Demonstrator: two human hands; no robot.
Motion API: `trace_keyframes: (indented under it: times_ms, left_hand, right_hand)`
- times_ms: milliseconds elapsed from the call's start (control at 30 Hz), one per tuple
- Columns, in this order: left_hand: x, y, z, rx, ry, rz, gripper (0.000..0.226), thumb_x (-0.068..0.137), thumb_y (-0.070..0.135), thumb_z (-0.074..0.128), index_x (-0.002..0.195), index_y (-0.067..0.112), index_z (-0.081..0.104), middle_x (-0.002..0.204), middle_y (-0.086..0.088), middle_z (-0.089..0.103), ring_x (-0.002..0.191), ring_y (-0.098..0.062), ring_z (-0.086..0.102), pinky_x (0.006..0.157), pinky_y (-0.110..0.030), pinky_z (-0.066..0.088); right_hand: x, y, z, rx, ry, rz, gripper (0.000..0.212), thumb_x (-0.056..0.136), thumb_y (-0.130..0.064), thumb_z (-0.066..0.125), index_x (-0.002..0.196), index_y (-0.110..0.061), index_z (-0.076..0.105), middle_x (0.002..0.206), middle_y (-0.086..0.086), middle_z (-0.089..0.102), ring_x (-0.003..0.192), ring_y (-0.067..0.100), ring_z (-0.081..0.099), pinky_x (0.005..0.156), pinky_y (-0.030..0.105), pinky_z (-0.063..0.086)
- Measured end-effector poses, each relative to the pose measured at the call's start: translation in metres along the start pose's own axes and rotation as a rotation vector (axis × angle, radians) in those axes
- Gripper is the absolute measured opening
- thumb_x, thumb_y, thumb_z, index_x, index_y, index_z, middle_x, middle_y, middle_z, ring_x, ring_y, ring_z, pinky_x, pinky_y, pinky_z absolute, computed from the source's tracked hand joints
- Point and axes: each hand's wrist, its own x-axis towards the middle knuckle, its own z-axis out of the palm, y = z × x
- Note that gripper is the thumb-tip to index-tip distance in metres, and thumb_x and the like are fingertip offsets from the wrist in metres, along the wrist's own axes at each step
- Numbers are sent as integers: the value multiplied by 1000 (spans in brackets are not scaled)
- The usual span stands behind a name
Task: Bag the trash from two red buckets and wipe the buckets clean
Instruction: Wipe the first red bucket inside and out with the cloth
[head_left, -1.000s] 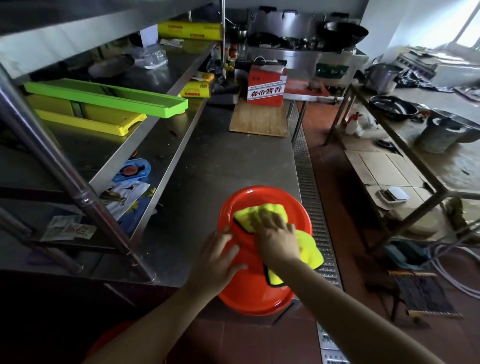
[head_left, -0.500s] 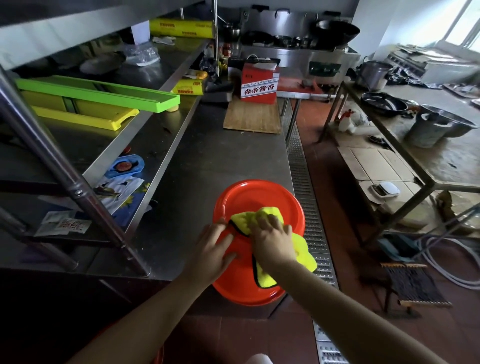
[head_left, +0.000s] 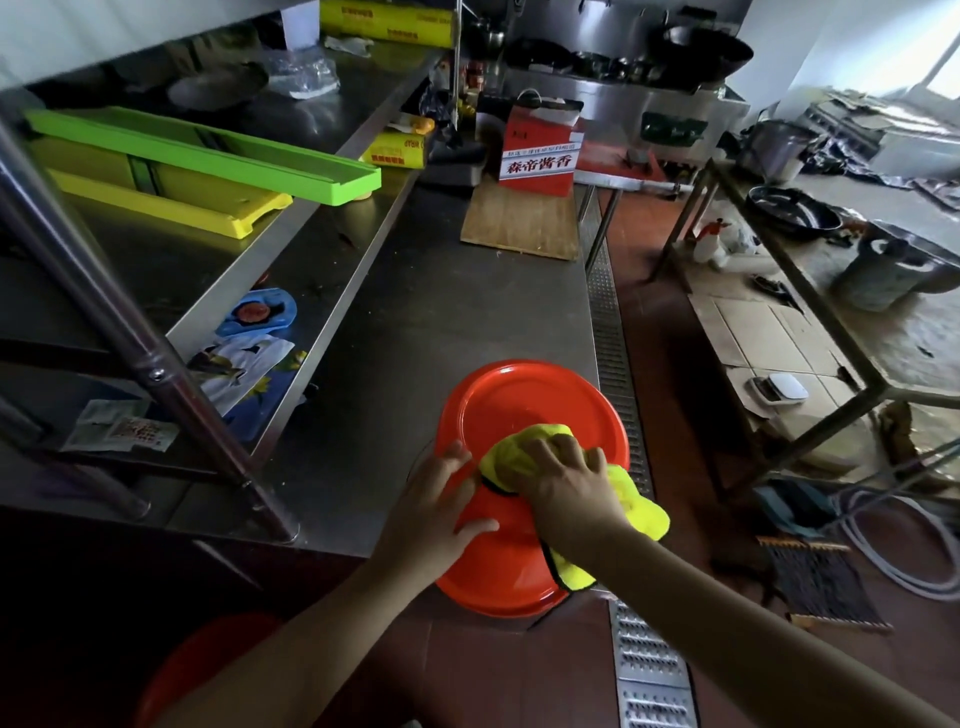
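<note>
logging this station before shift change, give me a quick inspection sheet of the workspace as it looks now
surface: steel counter, bare in the middle.
job's things: red bucket upside down at the counter's near edge; yellow cloth on its base.
clutter: wooden board, red carton, green tray and yellow tray on the shelf.
grippers: left hand steadies the bucket; right hand presses the cloth.
cables: white hose coiled on the floor.
surroundings: floor drain grate, side table, woks behind.
</note>
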Motion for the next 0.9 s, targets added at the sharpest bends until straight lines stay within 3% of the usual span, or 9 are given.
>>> trace_keyframes:
  times_ms: [100, 233, 433, 633, 800, 900]
  left_hand:
    - [1, -4, 6, -62, 38, 39, 68, 87, 69, 50, 136, 23, 45, 147, -1, 37, 134, -20, 39, 103, -38, 44]
    - [0, -11, 13, -85, 145, 128, 63, 85, 63, 62, 131, 22, 52, 145, -6, 46, 136, -26, 42, 101, -49, 46]
    - [5, -13, 15, -53, 173, 161, 58, 85, 61, 63, 125, 20, 56, 141, -3, 46, 139, -20, 38, 104, -45, 44]
    - [0, -12, 15, -39, 110, 106, 61, 85, 67, 58, 129, 25, 52, 146, -3, 43, 136, -25, 41, 102, -43, 46]
    - [4, -10, 6, -38, 72, 89, 49, 88, 67, 50, 106, 22, 56, 139, 0, 45, 138, -15, 36, 105, -36, 42]
    - [3, -10, 4, -8, 58, 112, 46, 90, 65, 48, 104, 22, 55, 139, -1, 46, 139, -17, 35, 103, -36, 44]
  right_hand:
    - [25, -7, -2, -13, 10, 18, 48, 97, -34, 42, 144, -45, 41, 156, 0, 27, 139, 36, 20, 105, 55, 24]
    - [75, -15, -10, -24, 15, 64, 47, 100, -29, 41, 144, -43, 44, 156, 3, 28, 141, 39, 19, 107, 59, 22]
    - [111, 10, -15, 5, 20, 183, 54, 97, -19, 43, 143, -46, 44, 155, 2, 30, 139, 38, 23, 106, 57, 28]
    - [65, 6, -15, 98, -10, 139, 54, 96, -19, 46, 142, -46, 45, 155, -2, 27, 134, 35, 27, 105, 53, 32]
    - [-14, 1, -8, 107, -34, 92, 53, 94, -25, 43, 142, -47, 42, 153, -8, 30, 132, 33, 30, 100, 47, 34]
    - [-21, 0, -5, 110, -44, 102, 53, 94, -25, 42, 142, -47, 41, 151, -9, 32, 131, 33, 30, 100, 48, 34]
